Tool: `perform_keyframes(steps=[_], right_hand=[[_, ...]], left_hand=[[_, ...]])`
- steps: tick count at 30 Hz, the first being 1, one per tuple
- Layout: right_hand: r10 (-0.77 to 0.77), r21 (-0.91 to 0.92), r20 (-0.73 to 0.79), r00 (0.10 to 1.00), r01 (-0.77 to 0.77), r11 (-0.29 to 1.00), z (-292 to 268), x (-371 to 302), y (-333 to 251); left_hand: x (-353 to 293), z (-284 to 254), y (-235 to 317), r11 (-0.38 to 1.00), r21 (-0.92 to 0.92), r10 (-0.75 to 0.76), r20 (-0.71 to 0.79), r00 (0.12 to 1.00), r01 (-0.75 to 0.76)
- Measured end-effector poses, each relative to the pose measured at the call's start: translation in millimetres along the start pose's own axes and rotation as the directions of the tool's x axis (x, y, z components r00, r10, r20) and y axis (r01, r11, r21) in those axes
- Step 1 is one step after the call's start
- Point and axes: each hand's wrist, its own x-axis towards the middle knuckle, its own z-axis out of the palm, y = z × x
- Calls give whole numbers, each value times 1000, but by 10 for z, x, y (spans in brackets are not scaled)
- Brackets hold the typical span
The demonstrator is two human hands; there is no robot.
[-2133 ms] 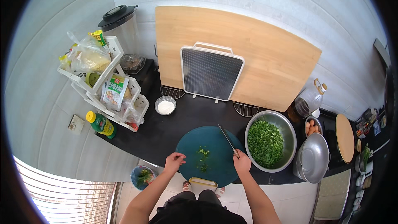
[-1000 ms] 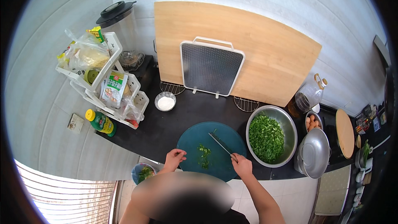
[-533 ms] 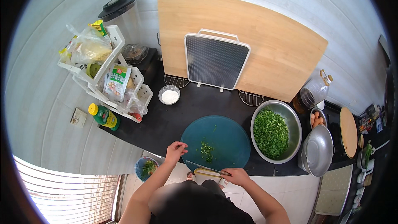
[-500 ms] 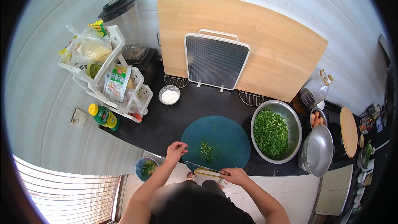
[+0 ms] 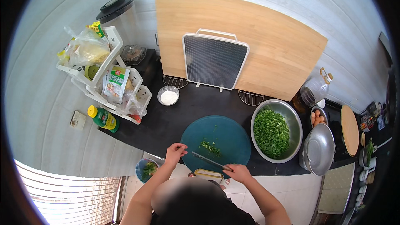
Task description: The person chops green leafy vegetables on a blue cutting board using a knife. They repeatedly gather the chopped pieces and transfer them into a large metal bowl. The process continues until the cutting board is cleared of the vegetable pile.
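Observation:
My right hand [image 5: 237, 173] is closed round the handle of a knife [image 5: 208, 159]. Its blade slants up and left across the near part of a round dark green cutting board [image 5: 233, 141]. Just beyond the blade, a small heap of chopped greens [image 5: 211, 147] lies on the board, with a few bits scattered farther back. At the board's left edge is my left hand [image 5: 176, 151], fingers drawn together; anything between them is too small to make out. Right of the board, a large steel bowl [image 5: 298, 131] holds a mass of chopped greens [image 5: 271, 134].
A glass bowl of white powder [image 5: 168, 97] sits behind the board. White stacked baskets [image 5: 112, 64] and a green bottle [image 5: 103, 118] stand left. Eggs [image 5: 318, 118], a steel pot [image 5: 320, 150] and an oil jug [image 5: 312, 91] are right. A large wooden board [image 5: 271, 37] leans at the back.
The knife has moved up from the board's near edge onto its surface, its tip pointing more to the far left. The small heap of greens has turned from upright to slanting.

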Motion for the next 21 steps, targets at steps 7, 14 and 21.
perform_keyframes(steps=[7,14,21], right_hand=[[168,102,-61,984,-161,982,-51,89,-154],[191,117,-388,902,-157,981,-143,107,17],[121,-72,-526,842,-186,980,-126,531,209]], left_hand=[[46,32,41,999,12,29,27,999,-30],[63,86,-28,999,47,1,38,999,-3],[122,102,-110,997,79,2,68,998,-8]])
